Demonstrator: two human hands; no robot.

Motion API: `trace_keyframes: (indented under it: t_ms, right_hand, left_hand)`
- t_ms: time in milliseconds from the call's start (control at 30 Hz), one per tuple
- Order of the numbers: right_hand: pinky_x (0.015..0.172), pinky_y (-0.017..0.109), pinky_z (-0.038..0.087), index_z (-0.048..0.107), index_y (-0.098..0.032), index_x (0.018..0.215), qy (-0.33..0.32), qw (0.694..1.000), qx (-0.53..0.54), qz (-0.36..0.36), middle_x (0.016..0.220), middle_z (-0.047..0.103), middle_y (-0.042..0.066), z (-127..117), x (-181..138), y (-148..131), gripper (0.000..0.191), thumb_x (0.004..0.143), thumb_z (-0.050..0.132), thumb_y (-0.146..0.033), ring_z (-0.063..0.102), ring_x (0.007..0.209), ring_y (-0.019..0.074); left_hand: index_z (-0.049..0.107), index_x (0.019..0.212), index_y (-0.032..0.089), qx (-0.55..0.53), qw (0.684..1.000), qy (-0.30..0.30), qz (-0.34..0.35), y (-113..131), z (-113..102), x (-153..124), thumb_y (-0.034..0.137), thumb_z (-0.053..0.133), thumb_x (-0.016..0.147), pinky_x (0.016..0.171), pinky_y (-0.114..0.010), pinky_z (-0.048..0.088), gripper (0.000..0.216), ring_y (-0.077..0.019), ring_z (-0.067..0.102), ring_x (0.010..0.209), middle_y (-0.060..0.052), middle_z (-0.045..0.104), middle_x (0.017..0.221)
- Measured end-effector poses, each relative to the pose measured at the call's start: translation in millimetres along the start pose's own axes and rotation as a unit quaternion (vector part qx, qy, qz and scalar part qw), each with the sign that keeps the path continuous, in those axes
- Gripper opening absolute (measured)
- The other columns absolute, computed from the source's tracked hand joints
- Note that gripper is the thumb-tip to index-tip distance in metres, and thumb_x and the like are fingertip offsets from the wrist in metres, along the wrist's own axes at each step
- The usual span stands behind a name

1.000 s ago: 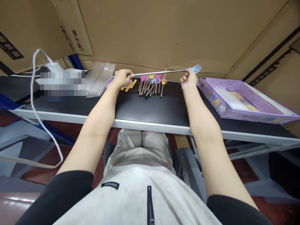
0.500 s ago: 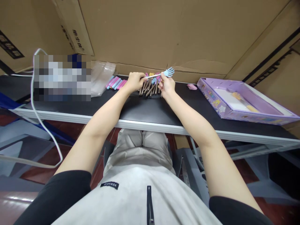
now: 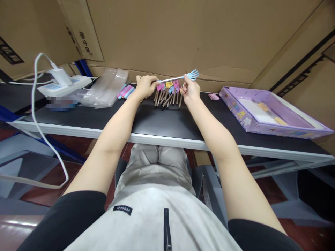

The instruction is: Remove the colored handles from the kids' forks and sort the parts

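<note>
A small telescopic back scratcher (image 3: 190,75) with a light blue hand-shaped head and a thin metal rod is held above the black table (image 3: 167,122). My left hand (image 3: 144,86) is closed on its handle end. My right hand (image 3: 190,90) pinches the rod just below the blue head. The rod between my hands is short. Under my hands lies a pile of several more scratchers (image 3: 169,93) with pink, yellow and blue heads and brown handles.
Pink and blue handle grips (image 3: 125,91) lie left of the pile, beside clear plastic bags (image 3: 106,89). A white charger with a cable (image 3: 61,76) sits at the far left. A purple box (image 3: 267,111) stands at the right. Cardboard boxes (image 3: 167,35) wall the back.
One second ago the scratcher was stretched long between hands far apart. My right hand moved left toward my left hand and the rod collapsed short.
</note>
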State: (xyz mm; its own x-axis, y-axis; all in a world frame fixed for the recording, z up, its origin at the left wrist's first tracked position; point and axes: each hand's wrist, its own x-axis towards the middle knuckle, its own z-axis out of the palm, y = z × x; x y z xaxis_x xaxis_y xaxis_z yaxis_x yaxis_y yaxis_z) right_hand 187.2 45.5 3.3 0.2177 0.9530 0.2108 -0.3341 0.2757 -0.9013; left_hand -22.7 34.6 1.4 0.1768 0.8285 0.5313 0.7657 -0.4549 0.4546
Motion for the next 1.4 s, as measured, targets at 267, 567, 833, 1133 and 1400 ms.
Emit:
trace_keyframes:
  t_ms: [267,567,833,1133,1400]
  right_hand:
    - [0.048,0.023,0.024,0.037,-0.024,0.073,0.118,0.993,-0.019,-0.014,0.057,0.032,-0.008,-66,50,-42,0.06,0.1,0.063,-0.072,0.028,0.051,0.0058]
    - [0.061,0.032,0.032,0.04,-0.025,0.073,0.164,0.982,0.089,0.011,0.055,0.038,-0.005,-84,46,-40,0.053,0.11,0.055,-0.06,0.026,0.06,0.0111]
    - [0.049,0.026,0.022,0.038,-0.025,0.075,0.103,0.993,0.049,0.03,0.055,0.031,-0.008,-17,5,-10,0.058,0.098,0.072,-0.066,0.028,0.053,0.0075]
    - [0.052,0.019,0.038,0.053,-0.022,0.086,-0.018,0.999,-0.015,0.022,0.073,0.05,-0.004,4,-5,32,0.054,0.084,0.083,-0.067,0.057,0.065,0.0101]
    - [0.092,0.045,0.056,0.065,-0.018,0.093,0.109,0.99,-0.078,-0.043,0.108,0.066,0.006,-79,83,2,0.041,0.096,0.068,-0.059,0.064,0.117,0.0227]
  left_hand:
    - [0.067,0.095,0.026,0.034,0.998,0.045,-0.033,-42,-18,1,0.037,0.057,0.099,0.119,-0.066,0.025,0.015,-0.0378,0.055,0.127,-0.01,0.073,0.096]
    - [0.07,0.103,0.026,0.07,0.995,0.016,-0.071,-56,-28,-2,0.053,0.053,0.103,0.116,-0.062,0.024,0.032,-0.0349,0.053,0.131,-0.007,0.077,0.098]
    - [0.071,0.095,0.025,0.027,0.999,0.004,0.016,-9,-10,-1,0.03,0.057,0.097,0.12,-0.063,0.022,0.015,-0.0354,0.06,0.121,-0.011,0.074,0.098]
    - [0.071,0.095,0.022,0.022,1.0,-0.018,0.006,14,-1,-5,0.027,0.058,0.097,0.118,-0.061,0.025,0.013,-0.0355,0.06,0.12,-0.01,0.071,0.094]
    - [0.072,0.105,0.025,0.048,0.996,0.039,-0.06,-24,-26,-2,0.05,0.053,0.104,0.126,-0.063,0.015,0.031,-0.0331,0.051,0.138,-0.005,0.079,0.1]
